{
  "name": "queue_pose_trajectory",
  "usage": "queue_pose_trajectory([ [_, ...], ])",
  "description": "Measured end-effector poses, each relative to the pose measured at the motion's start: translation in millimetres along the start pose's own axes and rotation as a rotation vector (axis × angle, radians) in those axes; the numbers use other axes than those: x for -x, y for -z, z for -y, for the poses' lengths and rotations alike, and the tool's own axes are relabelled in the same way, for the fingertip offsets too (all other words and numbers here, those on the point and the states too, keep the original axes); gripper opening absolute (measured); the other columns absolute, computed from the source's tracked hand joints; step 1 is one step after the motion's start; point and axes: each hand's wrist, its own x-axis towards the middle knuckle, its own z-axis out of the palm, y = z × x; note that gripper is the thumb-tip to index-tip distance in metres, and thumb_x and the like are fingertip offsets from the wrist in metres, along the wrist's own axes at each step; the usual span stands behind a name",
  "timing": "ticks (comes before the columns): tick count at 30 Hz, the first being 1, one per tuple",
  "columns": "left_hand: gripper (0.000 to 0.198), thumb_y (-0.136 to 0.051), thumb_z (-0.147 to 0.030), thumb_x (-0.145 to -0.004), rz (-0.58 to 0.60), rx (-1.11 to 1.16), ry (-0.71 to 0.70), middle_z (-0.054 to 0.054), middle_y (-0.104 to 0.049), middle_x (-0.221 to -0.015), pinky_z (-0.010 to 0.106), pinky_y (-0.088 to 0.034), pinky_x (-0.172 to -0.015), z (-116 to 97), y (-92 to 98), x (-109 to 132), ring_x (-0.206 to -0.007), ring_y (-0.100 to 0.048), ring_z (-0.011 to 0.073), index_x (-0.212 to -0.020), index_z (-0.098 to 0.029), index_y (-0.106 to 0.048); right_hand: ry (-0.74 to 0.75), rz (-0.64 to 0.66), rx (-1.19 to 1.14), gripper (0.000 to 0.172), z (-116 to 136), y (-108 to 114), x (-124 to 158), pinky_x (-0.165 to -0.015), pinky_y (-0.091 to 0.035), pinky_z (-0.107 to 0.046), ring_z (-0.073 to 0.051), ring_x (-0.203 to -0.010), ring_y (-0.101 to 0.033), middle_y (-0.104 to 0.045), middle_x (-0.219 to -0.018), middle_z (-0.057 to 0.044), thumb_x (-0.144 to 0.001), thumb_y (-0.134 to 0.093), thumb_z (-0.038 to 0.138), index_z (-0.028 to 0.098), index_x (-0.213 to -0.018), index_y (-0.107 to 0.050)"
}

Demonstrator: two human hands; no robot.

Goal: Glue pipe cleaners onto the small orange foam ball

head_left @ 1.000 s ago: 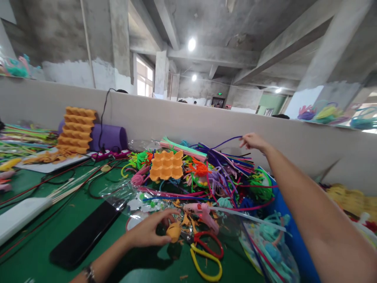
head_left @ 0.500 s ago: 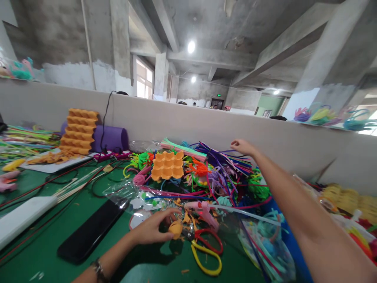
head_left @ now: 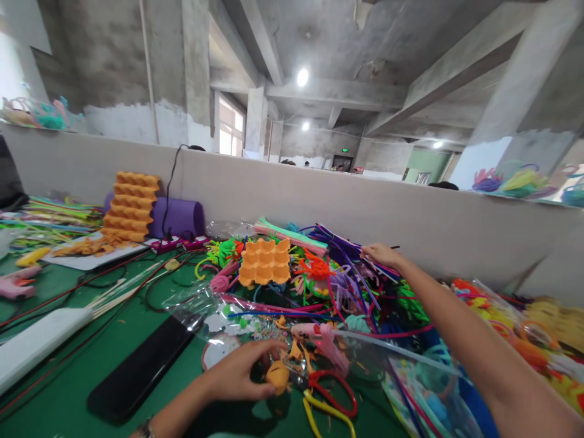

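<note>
My left hand (head_left: 255, 372) is closed around a small orange egg-carton cup (head_left: 277, 377), pinched between thumb and fingers above the green table. Just right of it lie scissors (head_left: 333, 395) with one red and one yellow handle. A pink glue gun (head_left: 325, 340) rests behind them. My right hand (head_left: 382, 255) reaches far forward, its fingers closed at the right end of a bundle of dark blue and purple pipe cleaners (head_left: 340, 244). Exactly which stems it grips is hard to see. An orange egg-carton piece (head_left: 264, 263) sits on the craft pile left of that hand.
A black tray (head_left: 141, 371) and a white box (head_left: 43, 340) of thin sticks lie left. Behind stand an orange egg carton (head_left: 132, 207) and a purple roll (head_left: 180, 217). A pale partition (head_left: 292, 194) bounds the back. Bags of craft pieces (head_left: 424, 395) lie right.
My right hand has lowered from above the pile onto the pipe cleaner bundle. My left hand still holds the orange cup. The whole view has shifted slightly.
</note>
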Motion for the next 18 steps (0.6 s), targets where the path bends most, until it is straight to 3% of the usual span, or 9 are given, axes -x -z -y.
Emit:
queue_pose_trajectory([
  [7,0.058,-0.057,-0.029,-0.064,-0.036,-0.016,-0.036,0.002,-0.059,-0.104,0.028,-0.043,-0.08,0,0.0,1,-0.084,-0.053,0.0167,-0.12,-0.024,-0.044,-0.041,-0.062,-0.085,0.031,-8,7,0,-0.077,-0.049,-0.038,-0.019,-0.093,-0.056,-0.055,-0.111,-0.006,-0.085,-0.051,0.033,0.015,-0.111,-0.052],
  [18,0.061,-0.059,-0.03,-0.062,0.002,0.03,-0.014,0.005,-0.058,-0.105,0.03,-0.043,-0.08,0,-2.0,0,-0.086,-0.053,0.0179,-0.121,-0.02,-0.044,-0.062,-0.169,-0.227,0.029,-13,7,13,-0.073,-0.05,-0.035,-0.016,-0.087,-0.058,-0.057,-0.106,-0.006,-0.086,-0.05,0.032,0.015,-0.11,-0.052],
])
